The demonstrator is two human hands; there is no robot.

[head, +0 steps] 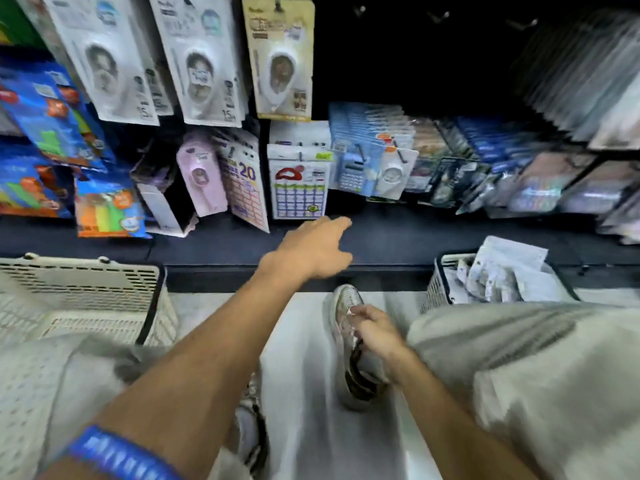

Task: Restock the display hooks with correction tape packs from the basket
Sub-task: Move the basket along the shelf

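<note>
My left hand (313, 249) reaches forward over the dark bottom shelf (398, 237), fingers relaxed and holding nothing, just below the hanging packs. My right hand (375, 332) hangs low over my shoe, fingers loosely curled, nothing visibly in it. A basket (438, 292) at the right holds several white correction tape packs (502, 271). More correction tape packs (204, 64) hang on the display hooks above, white at the top and a pink pack (201, 174) lower down. Bare hooks (438, 17) show in the dark top right.
A cream basket (79, 285) stands at the left on the floor. Blue and orange sticky-note packs (107, 206) hang at the left, calculators (353, 171) and glossy sleeves (540, 181) at the right. My knees and shoe (346, 341) fill the foreground.
</note>
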